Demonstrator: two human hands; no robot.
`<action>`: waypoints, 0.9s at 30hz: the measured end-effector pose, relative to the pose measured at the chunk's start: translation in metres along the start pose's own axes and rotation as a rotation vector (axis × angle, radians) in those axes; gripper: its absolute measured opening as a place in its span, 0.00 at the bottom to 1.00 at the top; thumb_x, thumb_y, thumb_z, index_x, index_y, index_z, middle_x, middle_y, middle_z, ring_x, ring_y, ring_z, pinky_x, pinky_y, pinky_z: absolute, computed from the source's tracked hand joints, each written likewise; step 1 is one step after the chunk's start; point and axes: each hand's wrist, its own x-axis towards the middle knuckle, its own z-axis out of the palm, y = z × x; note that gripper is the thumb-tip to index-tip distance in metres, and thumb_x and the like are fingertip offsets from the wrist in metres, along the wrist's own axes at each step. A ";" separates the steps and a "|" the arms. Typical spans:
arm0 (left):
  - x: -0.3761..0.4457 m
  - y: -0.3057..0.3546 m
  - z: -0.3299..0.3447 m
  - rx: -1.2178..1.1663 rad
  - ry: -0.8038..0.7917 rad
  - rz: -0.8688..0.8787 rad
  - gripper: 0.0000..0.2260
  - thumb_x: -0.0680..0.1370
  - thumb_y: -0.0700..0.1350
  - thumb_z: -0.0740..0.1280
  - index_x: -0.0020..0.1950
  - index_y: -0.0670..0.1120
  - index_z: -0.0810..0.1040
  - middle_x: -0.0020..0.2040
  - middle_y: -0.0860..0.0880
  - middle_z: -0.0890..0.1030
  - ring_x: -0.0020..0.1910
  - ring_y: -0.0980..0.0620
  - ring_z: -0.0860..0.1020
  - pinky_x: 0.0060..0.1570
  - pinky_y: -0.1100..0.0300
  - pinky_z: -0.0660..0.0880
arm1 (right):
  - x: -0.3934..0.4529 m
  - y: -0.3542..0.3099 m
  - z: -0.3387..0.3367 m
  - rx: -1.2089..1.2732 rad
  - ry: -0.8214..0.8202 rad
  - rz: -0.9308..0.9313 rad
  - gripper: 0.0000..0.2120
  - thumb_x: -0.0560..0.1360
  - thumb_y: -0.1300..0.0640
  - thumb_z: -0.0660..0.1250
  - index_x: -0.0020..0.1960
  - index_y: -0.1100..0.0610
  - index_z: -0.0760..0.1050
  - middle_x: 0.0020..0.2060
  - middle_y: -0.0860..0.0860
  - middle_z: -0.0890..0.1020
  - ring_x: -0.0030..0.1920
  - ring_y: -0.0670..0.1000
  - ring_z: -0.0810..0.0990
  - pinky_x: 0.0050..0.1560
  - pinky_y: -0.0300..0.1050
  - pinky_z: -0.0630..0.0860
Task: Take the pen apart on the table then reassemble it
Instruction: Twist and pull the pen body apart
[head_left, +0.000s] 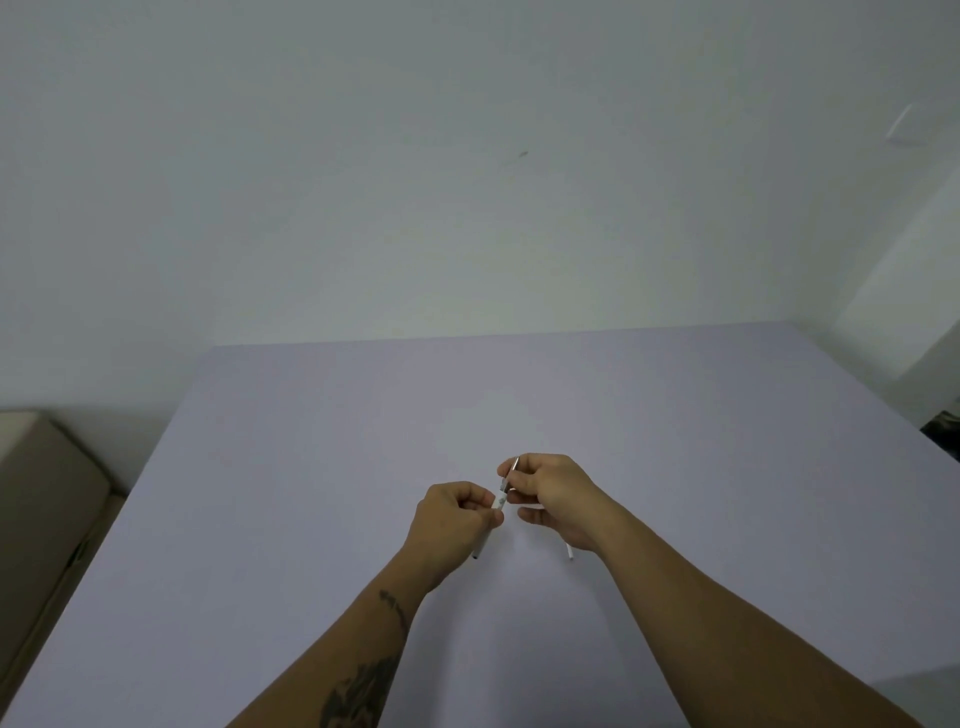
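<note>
The left hand (457, 512) pinches the slim white plastic pen barrel (484, 540), dark tip angled down toward the near edge. The right hand (550, 493) grips a thin metal-tipped refill (511, 474), apparently aligned with the barrel's open end. Both hover above the middle of the pale lilac tabletop (311, 467), wrists raised, forearms converging.

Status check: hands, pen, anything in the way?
Left hand gripping white pen barrel. Right hand pinching thin pen part at barrel's end. White piece below right hand. Table otherwise bare.
</note>
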 end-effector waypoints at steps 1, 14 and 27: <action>0.000 -0.001 0.000 0.000 0.000 -0.001 0.01 0.73 0.40 0.72 0.43 0.44 0.84 0.34 0.50 0.79 0.36 0.51 0.76 0.36 0.60 0.76 | 0.000 0.000 0.000 0.010 -0.010 0.004 0.10 0.80 0.62 0.62 0.55 0.55 0.82 0.52 0.55 0.84 0.51 0.51 0.81 0.49 0.46 0.79; 0.004 -0.008 -0.002 -0.003 -0.012 -0.024 0.01 0.73 0.41 0.72 0.43 0.45 0.84 0.36 0.49 0.80 0.38 0.49 0.78 0.44 0.55 0.79 | 0.000 0.001 0.004 0.021 -0.016 0.057 0.10 0.78 0.59 0.67 0.59 0.55 0.79 0.53 0.55 0.83 0.50 0.52 0.81 0.51 0.47 0.80; 0.005 0.000 -0.007 0.022 -0.059 -0.031 0.03 0.75 0.40 0.70 0.43 0.46 0.84 0.38 0.49 0.80 0.40 0.49 0.77 0.42 0.57 0.76 | 0.003 0.000 0.005 0.053 -0.030 0.055 0.11 0.81 0.63 0.61 0.50 0.56 0.82 0.51 0.55 0.83 0.51 0.52 0.81 0.55 0.49 0.79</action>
